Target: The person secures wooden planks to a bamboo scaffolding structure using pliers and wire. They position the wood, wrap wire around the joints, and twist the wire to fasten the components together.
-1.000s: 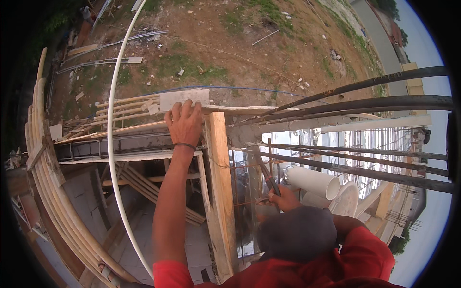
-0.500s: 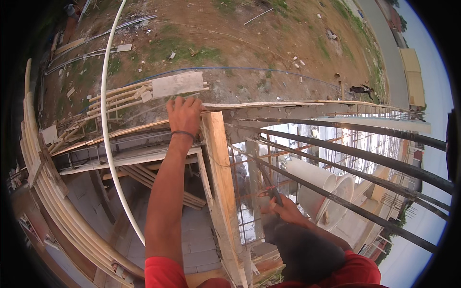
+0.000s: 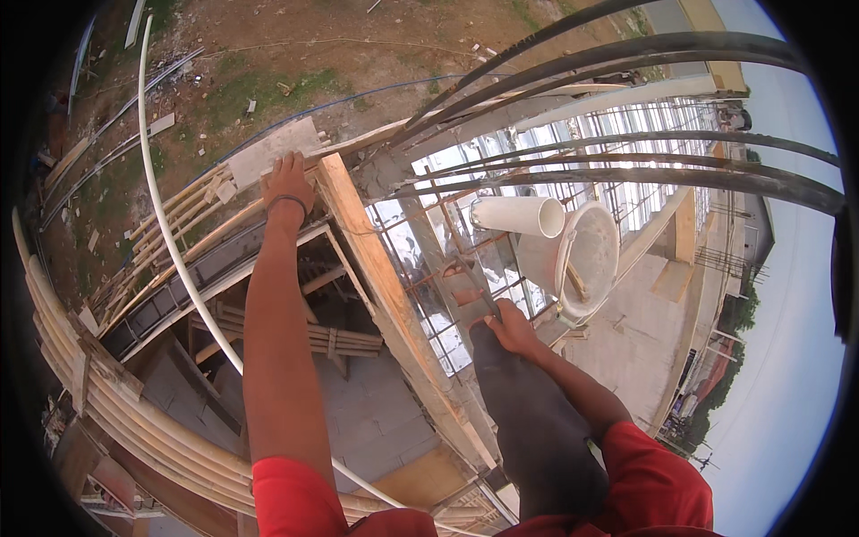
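My left hand (image 3: 288, 186) lies on the far corner of the timber formwork, fingers stretched out over the edge beside a pale flat board (image 3: 274, 150). An upright-grained wooden beam (image 3: 367, 228) runs from near that hand back toward me. Right of the beam, my right hand (image 3: 508, 328) is closed round a dark tool (image 3: 490, 306). Its far end blends with the brownish background, so I cannot make out its kind. Below this hand is my dark-clad leg (image 3: 537, 421).
Black rebars (image 3: 626, 181) cross from the right. Beyond my right hand are a white bucket (image 3: 591, 259), a white pipe (image 3: 519, 215) and a rebar grid over shiny sheeting (image 3: 456, 228). A thin white pipe (image 3: 161, 206) and bundled bamboo poles (image 3: 134, 407) lie left.
My view has turned, shifting the formwork. My left hand's fingers have straightened from a curl over the edge. My right hand still holds the dark tool, now at another angle.
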The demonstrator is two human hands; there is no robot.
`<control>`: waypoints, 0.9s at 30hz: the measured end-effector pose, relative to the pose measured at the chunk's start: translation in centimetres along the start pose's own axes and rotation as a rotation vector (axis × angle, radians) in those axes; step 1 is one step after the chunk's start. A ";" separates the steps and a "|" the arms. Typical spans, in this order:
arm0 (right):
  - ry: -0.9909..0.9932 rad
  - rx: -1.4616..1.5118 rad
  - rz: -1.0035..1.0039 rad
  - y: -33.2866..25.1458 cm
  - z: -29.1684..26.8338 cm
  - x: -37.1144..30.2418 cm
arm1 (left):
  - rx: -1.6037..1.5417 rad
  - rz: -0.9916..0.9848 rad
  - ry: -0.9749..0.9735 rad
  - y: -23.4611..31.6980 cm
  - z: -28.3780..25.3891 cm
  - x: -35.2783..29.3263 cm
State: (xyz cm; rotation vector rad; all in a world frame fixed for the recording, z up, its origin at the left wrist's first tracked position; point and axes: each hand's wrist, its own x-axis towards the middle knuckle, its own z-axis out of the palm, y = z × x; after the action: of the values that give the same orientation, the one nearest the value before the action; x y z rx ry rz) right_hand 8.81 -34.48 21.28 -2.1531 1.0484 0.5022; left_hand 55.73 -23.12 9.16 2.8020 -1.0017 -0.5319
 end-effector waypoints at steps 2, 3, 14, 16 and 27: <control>0.056 0.051 0.150 -1.8 -0.7 -1.3 | -0.084 0.014 -0.093 1.3 -1.1 -4.0; 0.098 0.087 0.185 -2.2 -0.7 -1.8 | -0.131 0.027 -0.082 1.7 -0.4 -6.9; 0.220 -0.027 0.319 -2.6 0.6 0.4 | -0.409 -0.030 -0.864 -2.4 1.6 -41.5; 0.350 -0.130 0.247 -0.9 2.2 2.2 | -0.336 0.015 -0.874 -3.9 -0.1 -42.6; 0.599 -0.302 0.097 5.7 5.5 3.2 | -0.042 -0.033 -0.827 -11.2 -6.2 -36.4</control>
State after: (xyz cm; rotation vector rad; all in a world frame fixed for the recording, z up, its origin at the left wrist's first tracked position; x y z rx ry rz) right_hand 5.97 -34.78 13.20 -2.6114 1.4755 0.0448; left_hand 38.43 8.61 22.83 2.5543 -1.0090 -1.7687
